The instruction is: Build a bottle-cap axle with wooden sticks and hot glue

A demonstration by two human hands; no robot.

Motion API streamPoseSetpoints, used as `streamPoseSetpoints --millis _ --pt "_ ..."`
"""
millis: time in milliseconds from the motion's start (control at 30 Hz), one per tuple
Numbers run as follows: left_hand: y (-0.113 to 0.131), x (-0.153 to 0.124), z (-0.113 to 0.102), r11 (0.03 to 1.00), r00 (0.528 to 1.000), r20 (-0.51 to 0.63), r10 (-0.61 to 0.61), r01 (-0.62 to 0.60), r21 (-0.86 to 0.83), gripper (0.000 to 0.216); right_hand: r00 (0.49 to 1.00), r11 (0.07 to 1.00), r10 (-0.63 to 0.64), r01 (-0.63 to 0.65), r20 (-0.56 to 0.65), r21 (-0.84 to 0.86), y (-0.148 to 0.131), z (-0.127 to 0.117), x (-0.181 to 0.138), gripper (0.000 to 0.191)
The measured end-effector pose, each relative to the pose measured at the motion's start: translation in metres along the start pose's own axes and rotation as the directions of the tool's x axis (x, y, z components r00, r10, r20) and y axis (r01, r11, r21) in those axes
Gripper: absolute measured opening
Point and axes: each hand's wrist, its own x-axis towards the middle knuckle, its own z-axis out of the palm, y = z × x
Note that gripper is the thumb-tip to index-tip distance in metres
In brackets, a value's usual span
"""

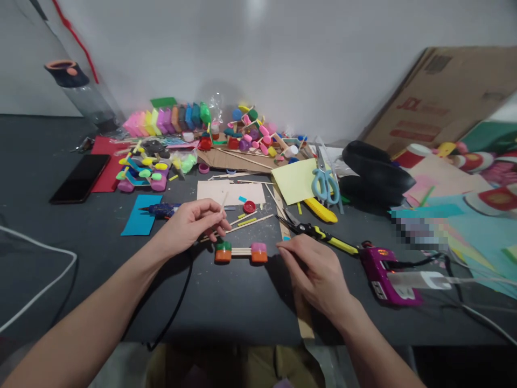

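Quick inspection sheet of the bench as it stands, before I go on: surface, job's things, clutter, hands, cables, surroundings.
Surface: dark table, crowded toward the back.
Job's things: stick axle with bottle-cap wheels between the hands; thin stick in the left fingers.
Clutter: pliers, scissors, purple glue gun, phone, clay blocks.
Hands: left hand pinching the stick; right hand resting on the table, holding nothing.
Cables: black cable, white cable.
Surroundings: cardboard sheet leaning on the wall.

Two hands point(189, 223) point(313, 272) — one scissors point(325, 183), one phone point(81, 178), two glue guns point(383, 275) point(163, 210).
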Motion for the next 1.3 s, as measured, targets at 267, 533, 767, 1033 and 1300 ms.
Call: streamPoseSetpoints --millis 267,533,767,1033,1300 --pt "0.001 -0.008 0.01 0.996 0.999 0.051 -0.003 0.007 -0.092 0.029 0.961 0.974 0.16 -0.19 0.227 0.12 -0.034 -0.007 0.043 0.016" --pt "0.009 -0.021 0.021 0.99 0.955 0.265 -0.137 0.121 0.075 0.026 0.874 0.538 0.352 -0.483 0.336 0.691 -0.037 0.032 0.068 0.019" --pt "0.005 -0.016 0.021 0.976 0.912 0.392 -0.12 0.18 -0.12 0.03 0.841 0.419 0.415 -0.516 0.348 0.747 -0.032 0.034 0.06 0.033" --pt "0.002 -0.02 0.026 0.946 0.906 0.403 -0.129 0.234 -0.224 0.021 0.839 0.387 0.42 -0.51 0.345 0.768 -0.037 0.032 0.06 0.036" --pt "0.004 -0.022 0.031 0.964 0.933 0.338 -0.126 0.196 -0.179 0.02 0.853 0.461 0.43 -0.489 0.295 0.74 -0.038 0.035 0.058 0.031"
